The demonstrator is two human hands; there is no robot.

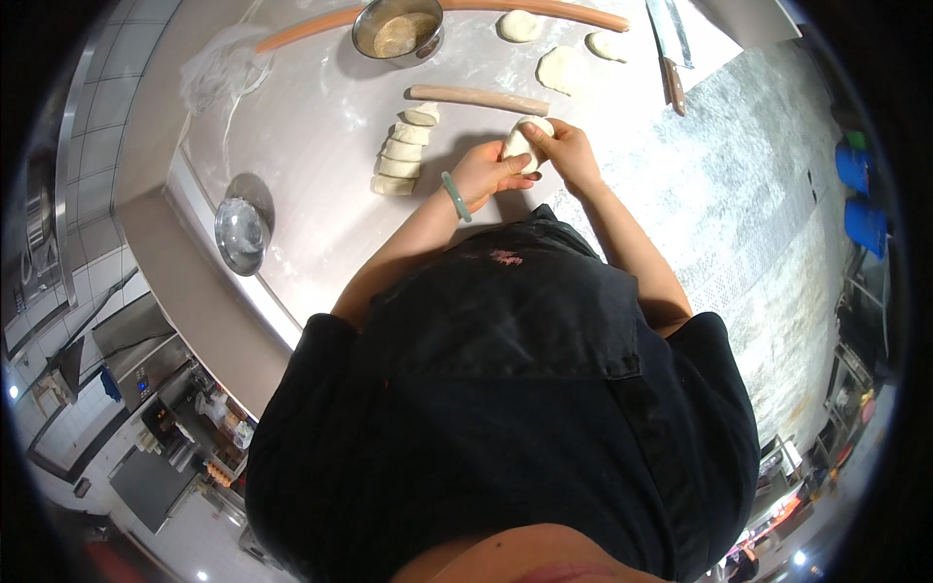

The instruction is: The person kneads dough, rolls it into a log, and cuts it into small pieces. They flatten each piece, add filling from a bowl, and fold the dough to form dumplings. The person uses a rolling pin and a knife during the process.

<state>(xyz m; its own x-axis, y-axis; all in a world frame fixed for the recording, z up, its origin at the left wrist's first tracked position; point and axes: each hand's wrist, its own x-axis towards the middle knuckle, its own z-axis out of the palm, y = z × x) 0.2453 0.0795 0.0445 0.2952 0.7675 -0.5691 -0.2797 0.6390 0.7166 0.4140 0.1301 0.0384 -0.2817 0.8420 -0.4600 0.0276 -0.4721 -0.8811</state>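
Observation:
A piece of pale dough is held between my two hands above the floured worktop, close to its front edge. My left hand, below a green bangle, grips its left side. On its right side, my right hand presses it with the thumb on top. Left of my hands lies a row of several cut dough pieces. Just beyond my hands is a short wooden rolling pin. Farther back are a flattened dough round, a rounder dough piece and a smaller one.
A metal bowl of brownish filling or powder stands at the back beside a long rolling pin. A knife lies back right. Crumpled clear plastic is at back left; a small metal bowl with white powder sits on the left.

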